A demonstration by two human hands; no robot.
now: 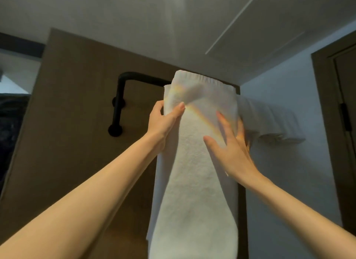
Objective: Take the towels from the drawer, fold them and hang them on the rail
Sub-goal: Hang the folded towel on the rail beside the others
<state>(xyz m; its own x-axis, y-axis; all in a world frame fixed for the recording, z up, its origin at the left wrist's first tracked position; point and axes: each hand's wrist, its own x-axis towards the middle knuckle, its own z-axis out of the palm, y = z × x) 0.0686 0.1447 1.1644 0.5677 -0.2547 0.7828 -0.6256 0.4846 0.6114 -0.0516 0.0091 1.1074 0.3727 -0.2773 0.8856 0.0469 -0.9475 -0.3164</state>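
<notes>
A folded white towel [194,172] hangs over the black rail [134,78], its top fold above the bar and its long front face dropping to the bottom of the view. My left hand [163,120] grips the towel's upper left edge, thumb on the front and fingers behind. My right hand [229,143] lies flat on the towel's front right side with straight, spread fingers. To the right, a second white towel [269,120] hangs over the same rail, partly behind my right hand.
The rail is fixed to a brown wooden panel [77,123] by a black bent pipe and round mounts [115,130]. A pale wall lies to the right with a dark door frame [331,123]. The ceiling is overhead.
</notes>
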